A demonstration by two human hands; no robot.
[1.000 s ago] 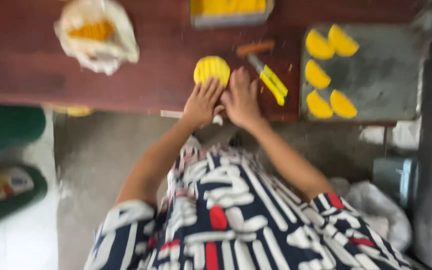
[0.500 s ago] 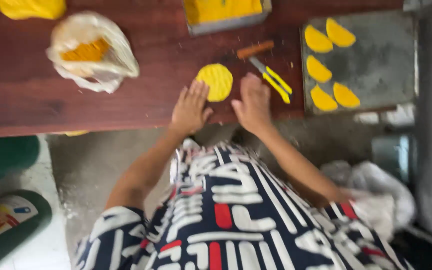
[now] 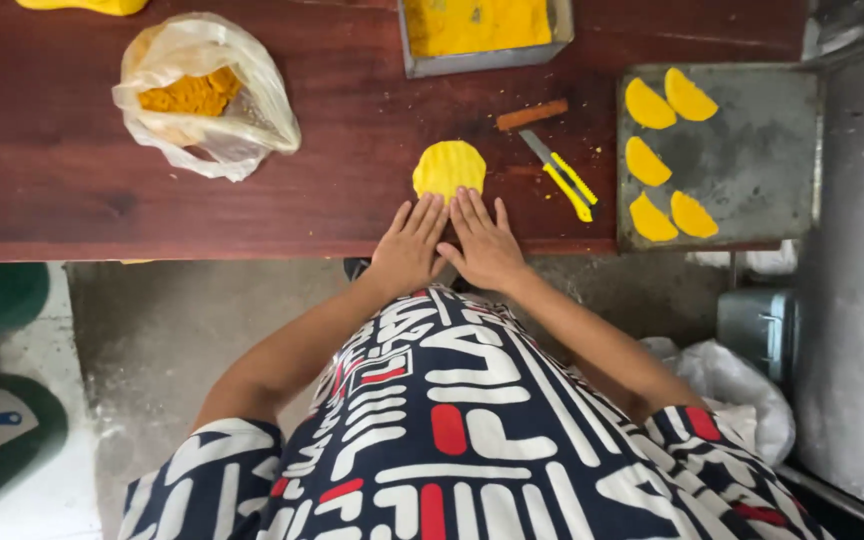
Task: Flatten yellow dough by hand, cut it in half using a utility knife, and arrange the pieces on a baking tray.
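Note:
A round, ridged disc of yellow dough [image 3: 449, 167] lies on the dark red wooden table [image 3: 52, 170]. My left hand [image 3: 410, 245] and my right hand [image 3: 482, 243] rest flat side by side on the table's near edge, fingers stretched out, fingertips touching the disc's near rim. Neither hand holds anything. Just right of the disc lie a yellow-handled knife [image 3: 562, 177] and a short orange-brown stick [image 3: 532, 114].
A grey metal tray [image 3: 752, 160] at the right carries several folded yellow half-moon pastries [image 3: 649, 103]. A clear plastic bag [image 3: 214, 100] with orange filling sits at the left. A metal pan [image 3: 482, 35] of yellow dough stands at the back. Bags and a container lie on the floor.
Both hands have drawn together and flattened, fingertips now against the dough disc. The view has shifted so that the table and tray sit lower in the picture.

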